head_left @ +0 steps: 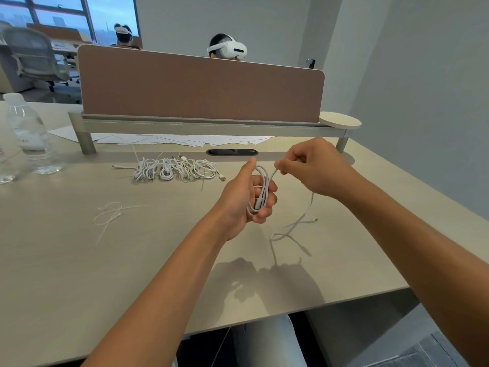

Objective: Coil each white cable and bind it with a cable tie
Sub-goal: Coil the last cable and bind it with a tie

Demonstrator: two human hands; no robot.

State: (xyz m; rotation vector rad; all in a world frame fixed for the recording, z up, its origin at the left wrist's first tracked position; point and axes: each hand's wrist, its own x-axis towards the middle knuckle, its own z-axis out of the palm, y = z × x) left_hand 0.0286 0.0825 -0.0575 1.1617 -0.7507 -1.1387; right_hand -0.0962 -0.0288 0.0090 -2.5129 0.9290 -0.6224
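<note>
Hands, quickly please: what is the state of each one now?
Left hand: closed around the coiled loops of the white cable.
Right hand: pinching the same cable's free length, feeding the next loop.

Office, open-plan. Pale bench (79, 260) with brown divider screen (201, 88) on a rail, cable slot (232, 152) in top. Mesh swivel chair (34, 56) by big windows (66, 14). Loose paper sheets (185, 140) under rail, water bottle (29, 133) at left.
</note>
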